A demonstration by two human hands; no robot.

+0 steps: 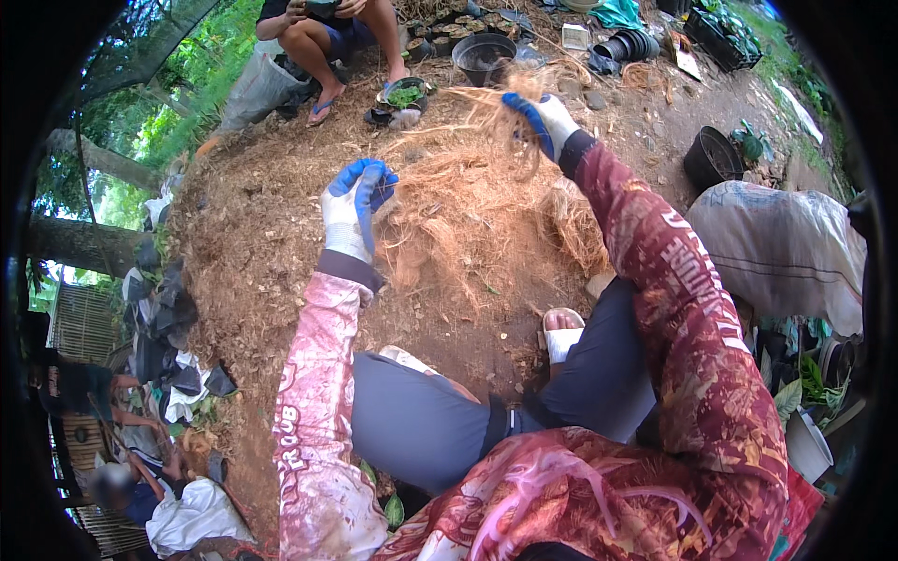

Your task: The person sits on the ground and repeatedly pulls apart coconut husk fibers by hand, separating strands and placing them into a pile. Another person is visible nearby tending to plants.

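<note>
My right hand (543, 122), in a white glove with blue-coated fingers, is raised at the far side, closed around a tuft of brown coconut fibre (486, 107) whose loose strands hang out to the left. My left hand (358, 201), gloved the same way, is held up left of the fibre pile. Its fingers are curled together, and whatever may be between them is too small to make out. Below and between both hands lies a loose heap of coconut fibre (458, 220) on the ground. A denser bundle of husk fibre (572, 224) rests at its right.
A person (341, 37) sits opposite, holding a dark pot, near a small bowl of green plants (406, 93). Black pots (484, 58) stand at the back and another black pot (713, 159) at the right, beside a full white sack (776, 248). Other people (140, 477) are at the lower left.
</note>
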